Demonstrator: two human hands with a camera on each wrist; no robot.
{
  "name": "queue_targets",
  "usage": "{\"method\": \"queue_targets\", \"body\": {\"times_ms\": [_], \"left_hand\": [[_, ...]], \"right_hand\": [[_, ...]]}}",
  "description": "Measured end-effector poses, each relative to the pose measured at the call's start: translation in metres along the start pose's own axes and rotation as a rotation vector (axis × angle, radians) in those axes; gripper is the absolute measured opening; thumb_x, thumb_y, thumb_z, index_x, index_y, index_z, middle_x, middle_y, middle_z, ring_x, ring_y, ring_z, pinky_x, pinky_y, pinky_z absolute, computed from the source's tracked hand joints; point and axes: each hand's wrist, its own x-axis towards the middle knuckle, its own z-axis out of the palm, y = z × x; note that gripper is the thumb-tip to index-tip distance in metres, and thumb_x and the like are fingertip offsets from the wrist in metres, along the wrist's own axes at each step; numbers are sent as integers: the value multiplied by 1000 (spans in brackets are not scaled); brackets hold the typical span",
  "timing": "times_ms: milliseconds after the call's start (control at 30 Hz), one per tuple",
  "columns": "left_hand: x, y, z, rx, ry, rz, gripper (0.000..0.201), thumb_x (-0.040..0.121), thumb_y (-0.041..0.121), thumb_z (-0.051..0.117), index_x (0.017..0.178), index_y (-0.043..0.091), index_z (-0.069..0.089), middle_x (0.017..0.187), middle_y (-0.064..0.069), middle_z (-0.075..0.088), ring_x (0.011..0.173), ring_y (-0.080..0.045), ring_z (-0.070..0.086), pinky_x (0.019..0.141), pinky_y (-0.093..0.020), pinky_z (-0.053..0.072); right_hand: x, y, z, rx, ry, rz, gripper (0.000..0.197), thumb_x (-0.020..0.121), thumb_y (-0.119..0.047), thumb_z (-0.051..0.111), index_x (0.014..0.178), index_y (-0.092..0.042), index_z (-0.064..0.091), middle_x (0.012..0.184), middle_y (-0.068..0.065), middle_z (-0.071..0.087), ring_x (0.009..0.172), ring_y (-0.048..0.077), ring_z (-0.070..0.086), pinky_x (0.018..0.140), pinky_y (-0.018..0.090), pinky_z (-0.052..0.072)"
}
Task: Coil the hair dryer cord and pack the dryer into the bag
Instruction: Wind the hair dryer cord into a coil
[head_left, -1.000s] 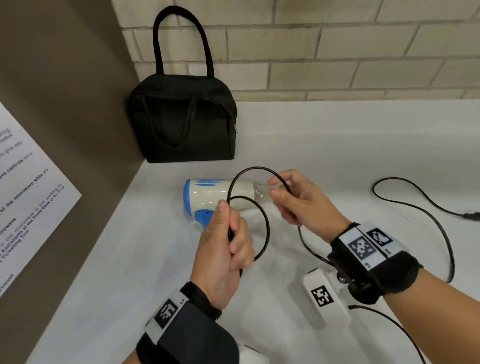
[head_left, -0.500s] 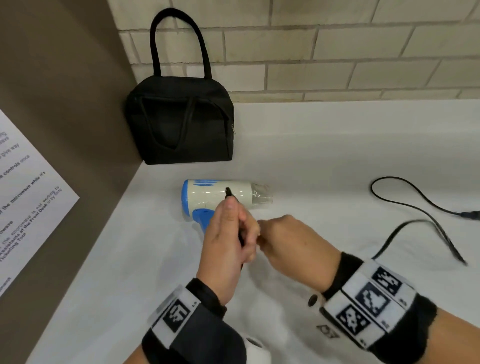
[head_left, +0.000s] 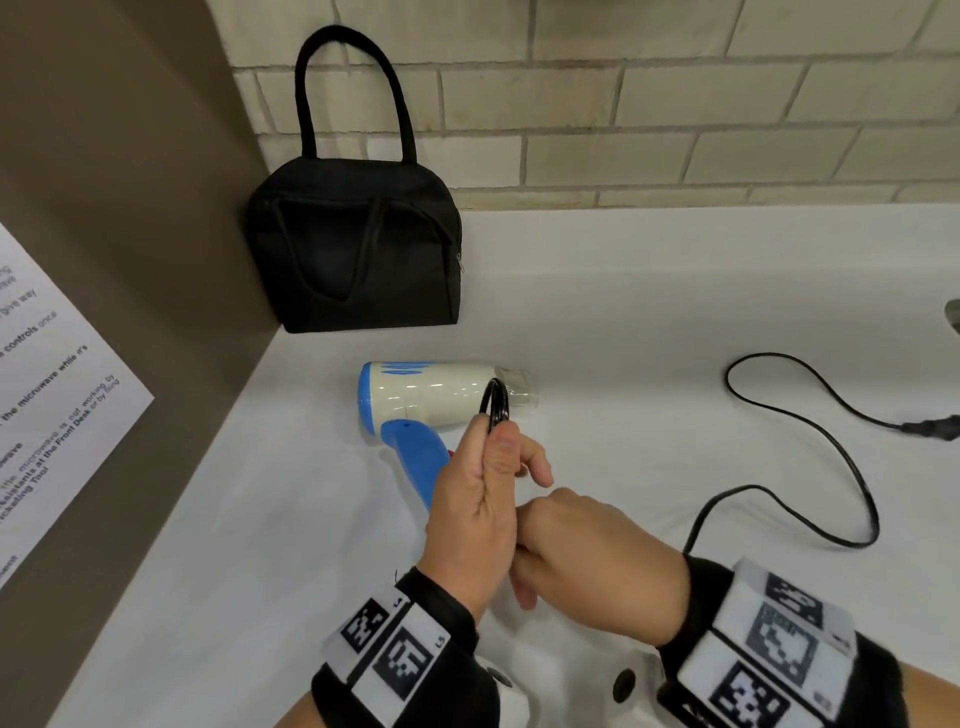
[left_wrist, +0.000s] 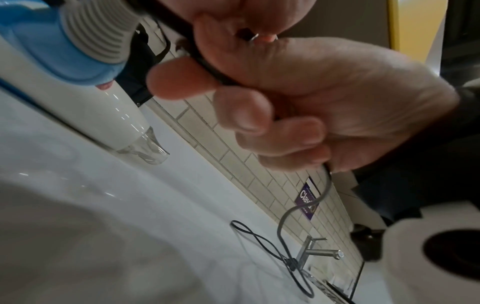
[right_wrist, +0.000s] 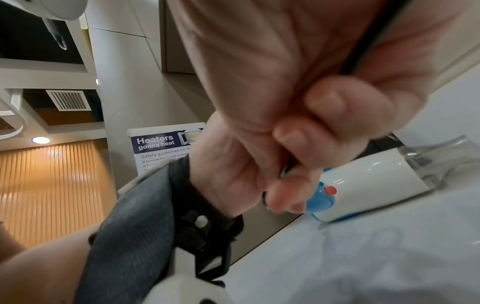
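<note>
Just in front of the white-and-blue plastic hair dryer (head_left: 431, 395), I have my left hand (head_left: 475, 512) raised with its fingers curled around a few black loops of the thin black power cord (head_left: 810, 431); the tops of those loops (head_left: 494, 402) stick up above my thumb and cross over the dryer's white barrel in the head view. From the left wrist view I can see the cord running through my closed fingers (left_wrist: 246, 111) and out below the little finger, then trailing down to the counter. My right hand (head_left: 597, 561) sits right against the left one, on the side away from the dryer, its fingers folded inward; the right wrist view shows the black cord passing across the palm under curled fingers (right_wrist: 327, 109), so it is gripping the cord too.

The dryer lies on its side on the white countertop (head_left: 260, 545), blue handle (head_left: 415, 457) pointing toward me, clear nozzle (head_left: 517, 387) pointing away from the brown side panel (head_left: 130, 208). Behind the dryer, against the pale tiled wall (head_left: 675, 104) and that panel, stands the black fabric handbag (head_left: 356, 249), upright, handles up. Well to the nozzle side of the dryer, the loose length of cord snakes over the counter and ends in its black plug (head_left: 930, 428).
</note>
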Motion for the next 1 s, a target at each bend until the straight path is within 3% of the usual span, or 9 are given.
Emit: {"method": "queue_targets", "body": {"times_ms": [67,167,267,367,533,667,767,867,1000], "left_hand": [[2,1,-1,-8,-6,-67,33,92,44,32,68,25,45,60,19,63,53,-3,57,57,-10,44],[3,4,-7,32,-26,-149,26,80,48,27,70,27,39,57,16,65,37,-6,52,39,-16,41],[3,4,-9,119,-52,-134,25,78,49,26,67,29,37,48,5,60,29,-5,44,35,-14,35],[4,2,-10,128,-110,-182,31,84,46,30,62,26,39,41,7,45,33,-6,38,37,-12,32],[5,8,-12,-17,-235,-240,45,79,49,31,70,11,52,47,9,39,43,-3,34,46,-12,31],[3,15,-16,-158,-310,-330,35,75,48,36,61,20,51,39,11,30,34,-2,23,36,-13,21],[2,12,-18,-280,-346,-452,44,83,54,39,49,26,43,38,11,26,33,-4,17,36,-13,17],[4,8,-18,-349,-352,-521,41,79,49,36,45,26,39,37,12,25,31,-4,15,37,-10,16],[7,8,-19,-458,-383,-566,41,76,53,33,45,26,35,36,12,26,30,-4,16,36,-12,16]], "right_hand": [[-3,-1,-2,-91,20,-19,29,91,-27,38,73,-19,59,92,7,66,74,21,51,71,34,44],[-9,-2,-10,-203,-12,-69,27,92,-38,38,100,-24,59,97,3,65,81,22,55,67,33,40],[-20,-3,-32,-267,15,-65,27,89,-47,40,101,-32,59,89,-7,66,84,16,57,69,31,40],[-26,3,-58,-249,96,-53,26,84,-54,43,96,-38,60,70,-17,56,69,2,45,66,26,39],[-21,17,-72,-183,261,-138,23,86,-47,42,100,-41,60,84,-24,59,78,-4,48,66,20,39],[-10,33,-66,-47,369,-198,25,85,-44,51,107,-35,56,62,-29,51,64,-15,49,60,8,36],[-2,40,-53,-9,305,-318,38,79,-62,39,111,-42,47,79,-30,48,78,-6,50,71,12,40],[8,48,-44,46,307,-348,36,80,-55,37,103,-33,53,89,-18,49,82,2,51,73,21,43],[19,51,-41,34,324,-362,43,82,-49,27,97,-19,55,65,-22,47,61,-7,48,61,13,37]]}}
